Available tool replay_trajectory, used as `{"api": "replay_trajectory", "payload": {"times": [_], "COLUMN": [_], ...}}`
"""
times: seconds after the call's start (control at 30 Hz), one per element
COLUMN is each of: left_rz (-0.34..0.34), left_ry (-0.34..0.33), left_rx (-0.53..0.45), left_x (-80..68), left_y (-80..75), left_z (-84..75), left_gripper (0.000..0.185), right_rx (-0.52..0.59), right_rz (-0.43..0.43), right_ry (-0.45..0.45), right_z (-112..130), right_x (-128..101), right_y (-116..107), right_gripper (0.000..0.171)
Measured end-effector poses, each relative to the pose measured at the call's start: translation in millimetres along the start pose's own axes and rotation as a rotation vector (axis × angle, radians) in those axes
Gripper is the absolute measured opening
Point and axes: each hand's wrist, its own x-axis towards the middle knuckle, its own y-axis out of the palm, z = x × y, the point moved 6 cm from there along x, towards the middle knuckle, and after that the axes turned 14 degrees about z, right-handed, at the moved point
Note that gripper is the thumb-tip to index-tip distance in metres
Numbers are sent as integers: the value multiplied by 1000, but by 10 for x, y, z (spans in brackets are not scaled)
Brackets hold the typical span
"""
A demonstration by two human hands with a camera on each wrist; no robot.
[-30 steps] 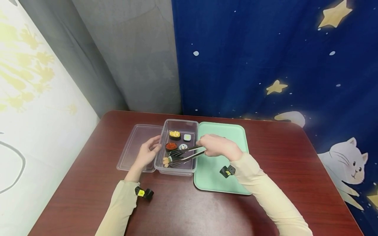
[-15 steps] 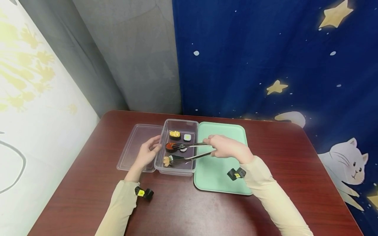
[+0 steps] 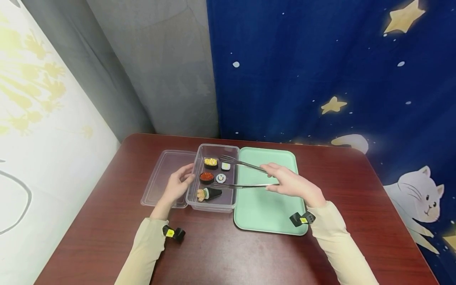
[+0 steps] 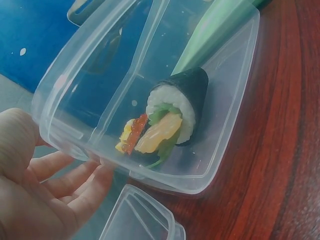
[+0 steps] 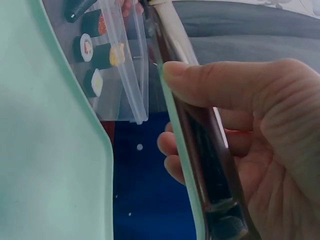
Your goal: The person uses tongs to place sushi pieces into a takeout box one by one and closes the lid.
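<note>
My right hand (image 3: 293, 181) grips a pair of metal serving tongs (image 3: 251, 185) with fork-shaped tips. The tongs' arms are spread wide, reaching over a clear plastic container (image 3: 236, 152) with nothing between the tips. Inside lie toy sushi pieces: a cone-shaped hand roll (image 3: 212, 193) at the near end, a red roe piece (image 3: 206, 177), a yellow-topped piece (image 3: 211, 163), a round roll (image 3: 221, 178) and a square roll (image 3: 225, 166). My left hand (image 3: 177, 185) rests its relaxed fingers against the container's left wall; the left wrist view shows the fingertips (image 4: 102, 172) on the outside.
A pale green tray (image 3: 263, 213) sits right of the container, under my right hand. To the left lies the clear lid (image 3: 160, 174), partly behind my left hand. The dark red wooden table (image 3: 199, 245) ends at curtains (image 3: 178, 79).
The tongs have let go of the hand roll, which now lies in the container. Their arms have spread apart, and my right hand has moved to the right. My left hand stays put.
</note>
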Motion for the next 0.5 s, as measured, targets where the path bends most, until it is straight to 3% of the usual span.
{"api": "replay_trajectory", "payload": {"times": [0.3,0.5], "left_rz": [1,-10], "left_ry": [8,10], "left_rx": [6,10], "left_x": [10,93], "left_y": [-6,-38], "left_z": [28,268], "left_gripper": [42,43], "right_rx": [58,108], "right_rz": [-164,-285], "right_ry": [55,129], "right_z": [-187,-355], "right_x": [-308,-572], "right_y": [98,137], "right_gripper": [60,64]}}
